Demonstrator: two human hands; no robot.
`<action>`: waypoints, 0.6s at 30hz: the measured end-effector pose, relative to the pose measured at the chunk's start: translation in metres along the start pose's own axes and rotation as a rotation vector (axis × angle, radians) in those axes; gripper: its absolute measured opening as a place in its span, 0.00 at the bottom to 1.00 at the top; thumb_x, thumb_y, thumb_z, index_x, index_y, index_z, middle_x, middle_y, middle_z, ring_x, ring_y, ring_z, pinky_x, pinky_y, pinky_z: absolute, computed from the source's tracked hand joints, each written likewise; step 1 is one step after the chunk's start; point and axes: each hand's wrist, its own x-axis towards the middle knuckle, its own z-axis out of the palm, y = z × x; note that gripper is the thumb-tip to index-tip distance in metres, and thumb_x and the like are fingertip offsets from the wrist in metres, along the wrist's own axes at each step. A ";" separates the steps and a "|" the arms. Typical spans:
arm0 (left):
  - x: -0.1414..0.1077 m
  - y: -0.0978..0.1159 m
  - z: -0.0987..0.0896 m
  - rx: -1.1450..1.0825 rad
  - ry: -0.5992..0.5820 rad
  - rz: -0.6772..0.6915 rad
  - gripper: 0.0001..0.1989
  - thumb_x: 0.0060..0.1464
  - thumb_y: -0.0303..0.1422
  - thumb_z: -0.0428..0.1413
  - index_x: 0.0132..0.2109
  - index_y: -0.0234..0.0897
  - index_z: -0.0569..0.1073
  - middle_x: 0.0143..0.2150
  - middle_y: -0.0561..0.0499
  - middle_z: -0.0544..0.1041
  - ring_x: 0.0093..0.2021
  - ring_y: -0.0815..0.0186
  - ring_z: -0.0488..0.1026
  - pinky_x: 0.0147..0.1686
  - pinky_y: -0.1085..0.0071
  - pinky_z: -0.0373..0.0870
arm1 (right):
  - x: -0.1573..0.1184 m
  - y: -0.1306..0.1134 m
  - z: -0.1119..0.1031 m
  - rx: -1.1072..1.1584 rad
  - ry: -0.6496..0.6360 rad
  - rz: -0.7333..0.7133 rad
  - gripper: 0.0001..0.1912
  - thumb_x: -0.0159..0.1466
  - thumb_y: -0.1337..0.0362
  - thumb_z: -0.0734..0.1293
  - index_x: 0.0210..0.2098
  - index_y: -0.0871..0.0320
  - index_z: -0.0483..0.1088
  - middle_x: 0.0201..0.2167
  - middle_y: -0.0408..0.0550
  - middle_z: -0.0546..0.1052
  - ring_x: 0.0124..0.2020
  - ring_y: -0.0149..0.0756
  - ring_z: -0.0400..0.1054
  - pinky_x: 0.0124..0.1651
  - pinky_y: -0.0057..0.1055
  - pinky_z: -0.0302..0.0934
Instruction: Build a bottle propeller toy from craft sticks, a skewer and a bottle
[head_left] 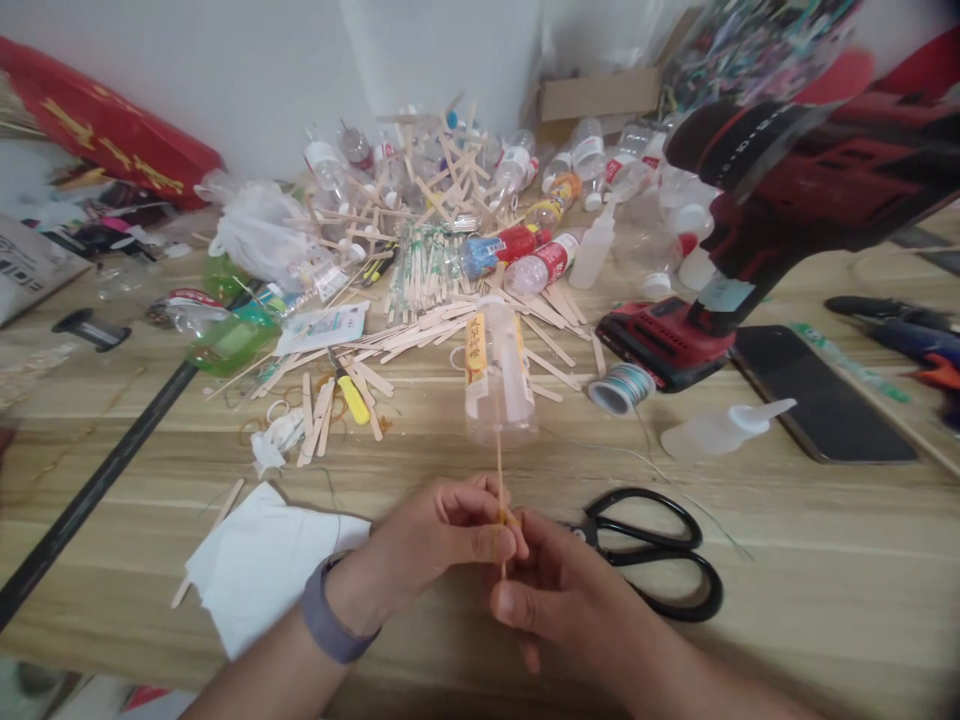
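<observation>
Both hands meet at the front middle of the table around a thin wooden stick (500, 468). My left hand (457, 525) pinches it between thumb and fingers, with a small yellowish band or wrap at the pinch. Just below, my right hand (547, 580) is closed round the stick's lower end. The stick's upper part runs up in front of a clear plastic bottle (480, 415) with a yellow label and a cut side; whether they are joined I cannot tell. Black-handled scissors (652, 550) lie beside my right hand, their blades partly hidden. White paper (255, 570) lies left of my left wrist.
A red cordless drill (667, 340), a phone (825, 390), a thread spool (622, 388) and a dropper bottle (712, 430) occupy the right. Flat wooden sticks (420, 335) and plastic bottles spread across the back. A dark rod (105, 480) slants across the left, near a yellow-handled tool (352, 398).
</observation>
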 end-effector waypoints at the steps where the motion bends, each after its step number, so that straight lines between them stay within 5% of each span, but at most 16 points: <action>1: 0.001 0.001 0.000 0.017 -0.010 0.003 0.11 0.45 0.39 0.66 0.26 0.35 0.79 0.32 0.54 0.64 0.32 0.71 0.64 0.36 0.74 0.63 | 0.000 -0.001 0.000 0.029 0.004 0.001 0.26 0.46 0.52 0.78 0.33 0.57 0.64 0.26 0.38 0.65 0.23 0.25 0.58 0.18 0.19 0.61; 7: 0.001 0.003 0.000 0.030 0.048 -0.060 0.14 0.43 0.41 0.67 0.25 0.34 0.78 0.37 0.53 0.64 0.31 0.73 0.62 0.32 0.74 0.61 | -0.002 -0.004 -0.002 0.265 0.016 0.084 0.18 0.53 0.55 0.76 0.31 0.62 0.71 0.23 0.41 0.71 0.20 0.21 0.62 0.26 0.20 0.62; 12: 0.000 0.006 0.003 -0.030 0.060 -0.068 0.17 0.41 0.42 0.67 0.21 0.32 0.75 0.34 0.51 0.65 0.33 0.70 0.64 0.35 0.74 0.63 | -0.002 -0.001 -0.001 0.433 0.106 0.097 0.14 0.49 0.61 0.79 0.27 0.64 0.74 0.24 0.42 0.74 0.18 0.18 0.61 0.24 0.17 0.58; 18: -0.001 0.006 0.005 -0.061 0.048 -0.079 0.14 0.44 0.40 0.66 0.26 0.32 0.77 0.37 0.53 0.65 0.24 0.77 0.65 0.29 0.74 0.63 | -0.003 0.002 0.004 0.462 0.185 0.100 0.15 0.48 0.59 0.79 0.26 0.61 0.72 0.23 0.39 0.73 0.16 0.17 0.58 0.22 0.17 0.54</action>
